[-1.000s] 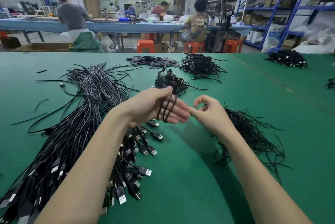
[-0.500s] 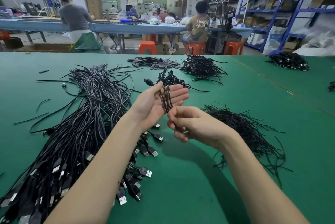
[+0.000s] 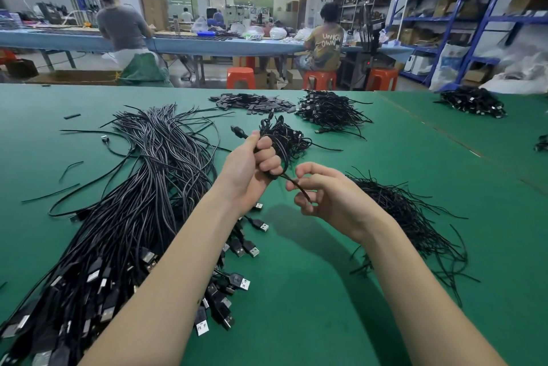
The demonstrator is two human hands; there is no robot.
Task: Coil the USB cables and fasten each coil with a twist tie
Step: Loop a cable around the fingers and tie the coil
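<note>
At nine o'clock a sprawl of loose USB cables [image 3: 124, 202] covered the green table [image 3: 311, 291]. At centre, the left hand [image 3: 252, 170] clenched a coiled cable [image 3: 281, 155] while the right hand [image 3: 329, 193] pinched its twist tie [image 3: 296, 184]. Spare twist ties [image 3: 409, 217] lay at three o'clock.

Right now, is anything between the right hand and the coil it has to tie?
Nothing visible. The left hand grips the coiled cable above the table, and the right hand already pinches the thin black strand coming off the coil.
</note>
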